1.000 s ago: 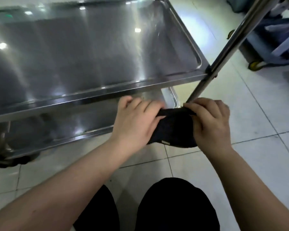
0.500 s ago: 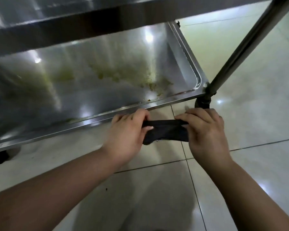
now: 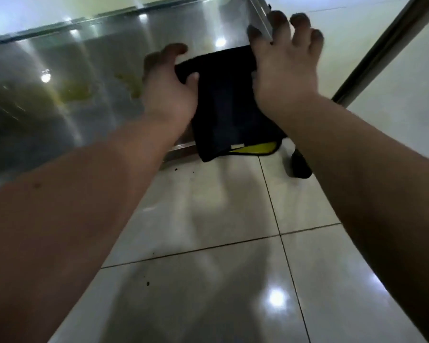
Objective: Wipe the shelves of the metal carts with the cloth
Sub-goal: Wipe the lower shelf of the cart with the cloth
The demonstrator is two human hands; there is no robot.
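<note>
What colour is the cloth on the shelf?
The cloth is black, yellow showing at its near edge; head view.

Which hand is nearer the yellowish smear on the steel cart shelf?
Left. The left hand grips the left edge of the black cloth, right beside the yellowish smear on the steel shelf; the right hand presses the cloth's other side, by the shelf's right rim.

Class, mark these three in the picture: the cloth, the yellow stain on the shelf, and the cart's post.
cloth (image 3: 228, 105): head view, middle of its dark upper face.
stain (image 3: 77, 94): head view, centre of the yellowish patch.
post (image 3: 382, 54): head view, midway along the tube.
</note>
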